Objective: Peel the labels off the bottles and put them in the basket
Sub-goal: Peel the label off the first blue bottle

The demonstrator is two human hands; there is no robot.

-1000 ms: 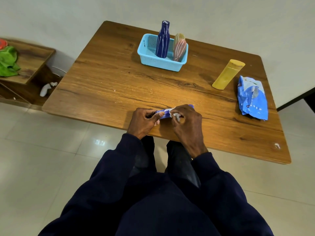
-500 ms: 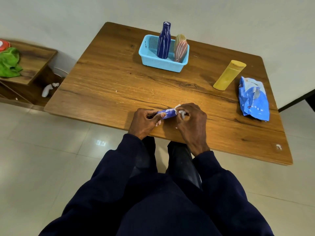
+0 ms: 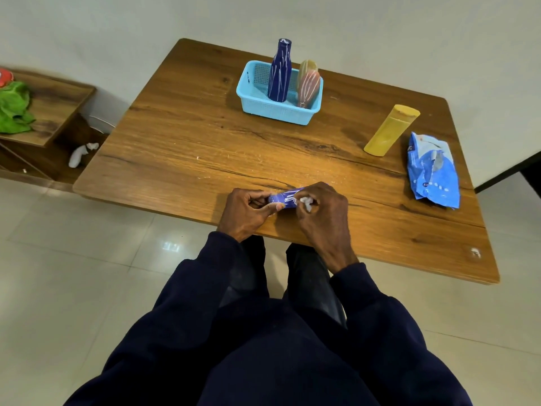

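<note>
My left hand (image 3: 248,210) grips a small blue bottle (image 3: 284,199) lying sideways, well nearer me than the basket (image 3: 275,113). My right hand (image 3: 326,215) pinches white label scraps (image 3: 304,201) on it. Prob. light, stiff plastic, slick w/ glue; best held by its ends.

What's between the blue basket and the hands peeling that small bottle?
Only bare wooden table with a few tiny white scraps, as the head view shows.
</note>
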